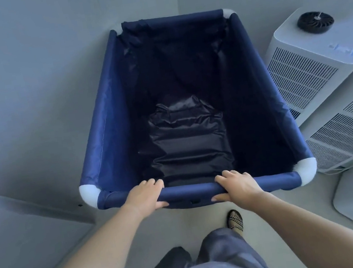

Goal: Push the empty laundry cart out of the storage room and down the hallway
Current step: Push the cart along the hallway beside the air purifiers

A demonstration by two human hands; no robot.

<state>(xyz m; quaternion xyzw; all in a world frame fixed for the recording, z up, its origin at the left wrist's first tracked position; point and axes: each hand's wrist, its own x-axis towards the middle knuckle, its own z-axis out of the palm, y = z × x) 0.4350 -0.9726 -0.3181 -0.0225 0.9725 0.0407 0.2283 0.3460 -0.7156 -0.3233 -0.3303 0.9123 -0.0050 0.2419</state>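
Hands (pixel 145 195) (pixel 237 184) gripping cart (pixel 109 126) rail, dark liner (pixel 185 137) inside

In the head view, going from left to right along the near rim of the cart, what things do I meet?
Along the laundry cart rim: white corner cap → left hand → right hand → second white corner cap → white slatted appliance.

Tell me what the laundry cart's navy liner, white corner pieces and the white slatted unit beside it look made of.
Navy liner of the laundry cart: woven synthetic, perhaps nylon; creased, soft sheen. White corner pieces: likely matte plastic elbows, smooth and rounded. White slatted unit: seemingly moulded plastic, satin, fine louvres.
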